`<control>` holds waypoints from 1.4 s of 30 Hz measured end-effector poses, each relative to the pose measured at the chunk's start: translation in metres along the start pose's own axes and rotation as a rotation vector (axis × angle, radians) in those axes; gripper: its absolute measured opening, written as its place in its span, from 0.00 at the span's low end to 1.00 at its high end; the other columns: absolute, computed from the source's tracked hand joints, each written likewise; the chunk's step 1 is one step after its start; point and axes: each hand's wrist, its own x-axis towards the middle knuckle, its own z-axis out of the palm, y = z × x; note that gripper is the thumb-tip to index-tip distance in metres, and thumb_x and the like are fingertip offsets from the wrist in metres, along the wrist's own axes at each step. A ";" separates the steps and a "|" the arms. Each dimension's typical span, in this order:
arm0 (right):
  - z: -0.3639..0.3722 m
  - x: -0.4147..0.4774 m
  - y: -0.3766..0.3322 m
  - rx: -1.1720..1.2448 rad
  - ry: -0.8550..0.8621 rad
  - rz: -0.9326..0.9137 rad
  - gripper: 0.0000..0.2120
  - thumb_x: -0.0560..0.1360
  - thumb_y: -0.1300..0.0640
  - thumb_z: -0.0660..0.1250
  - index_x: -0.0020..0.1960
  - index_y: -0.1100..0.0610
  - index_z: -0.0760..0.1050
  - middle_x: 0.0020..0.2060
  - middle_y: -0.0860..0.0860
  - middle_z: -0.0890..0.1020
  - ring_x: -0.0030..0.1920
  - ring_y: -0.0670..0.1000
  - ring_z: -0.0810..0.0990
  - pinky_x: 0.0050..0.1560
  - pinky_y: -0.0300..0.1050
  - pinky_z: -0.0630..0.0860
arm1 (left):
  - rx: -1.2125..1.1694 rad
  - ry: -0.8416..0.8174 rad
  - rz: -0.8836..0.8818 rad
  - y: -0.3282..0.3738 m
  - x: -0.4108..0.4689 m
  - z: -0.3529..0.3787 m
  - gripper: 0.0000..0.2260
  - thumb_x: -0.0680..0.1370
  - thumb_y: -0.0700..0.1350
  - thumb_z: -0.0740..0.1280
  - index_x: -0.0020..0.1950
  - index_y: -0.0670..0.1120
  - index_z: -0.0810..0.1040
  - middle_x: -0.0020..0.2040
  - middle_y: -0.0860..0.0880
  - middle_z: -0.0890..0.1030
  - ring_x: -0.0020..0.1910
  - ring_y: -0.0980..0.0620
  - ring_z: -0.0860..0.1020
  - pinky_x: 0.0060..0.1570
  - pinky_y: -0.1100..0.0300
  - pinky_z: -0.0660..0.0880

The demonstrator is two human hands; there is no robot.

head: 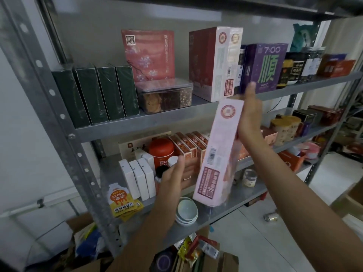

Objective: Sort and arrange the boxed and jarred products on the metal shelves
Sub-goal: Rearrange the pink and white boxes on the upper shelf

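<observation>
Cartons of loose packets (188,250) sit nearest, below the pink box (218,152). Left hand (173,173) hovers flat and free just left of the pink box. Right hand (248,116) grips its upper right side, holding it tilted before the shelves (117,128). Above it stands a matching box (222,63); farther right, jars (312,61) look jumbled. Judged partway done.
</observation>
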 end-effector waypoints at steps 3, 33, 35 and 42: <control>0.011 -0.004 0.001 -0.362 0.016 -0.171 0.29 0.81 0.42 0.46 0.27 0.47 0.73 0.27 0.45 0.79 0.33 0.51 0.81 0.36 0.44 0.73 | 0.156 -0.108 0.075 0.002 0.003 0.009 0.14 0.76 0.61 0.62 0.59 0.58 0.75 0.50 0.62 0.83 0.50 0.60 0.82 0.42 0.69 0.78; -0.039 -0.062 0.003 0.072 -0.092 -0.101 0.46 0.62 0.47 0.77 0.74 0.47 0.59 0.64 0.47 0.76 0.63 0.50 0.78 0.57 0.54 0.79 | 0.614 0.249 0.632 0.059 0.111 -0.012 0.19 0.84 0.52 0.54 0.52 0.42 0.81 0.49 0.44 0.81 0.49 0.49 0.77 0.49 0.58 0.72; -0.033 -0.060 0.004 -0.043 -0.013 -0.210 0.43 0.64 0.44 0.75 0.73 0.36 0.56 0.66 0.37 0.71 0.67 0.43 0.72 0.64 0.46 0.75 | 0.994 0.454 0.827 0.071 0.129 -0.024 0.20 0.84 0.50 0.54 0.63 0.41 0.78 0.62 0.41 0.78 0.61 0.44 0.76 0.58 0.51 0.71; -0.008 -0.024 0.016 -0.102 0.213 -0.479 0.40 0.71 0.56 0.76 0.73 0.50 0.54 0.65 0.34 0.64 0.67 0.39 0.67 0.62 0.30 0.70 | 1.723 0.564 0.684 0.069 0.174 -0.053 0.24 0.83 0.56 0.56 0.73 0.43 0.68 0.68 0.42 0.74 0.68 0.43 0.71 0.72 0.47 0.59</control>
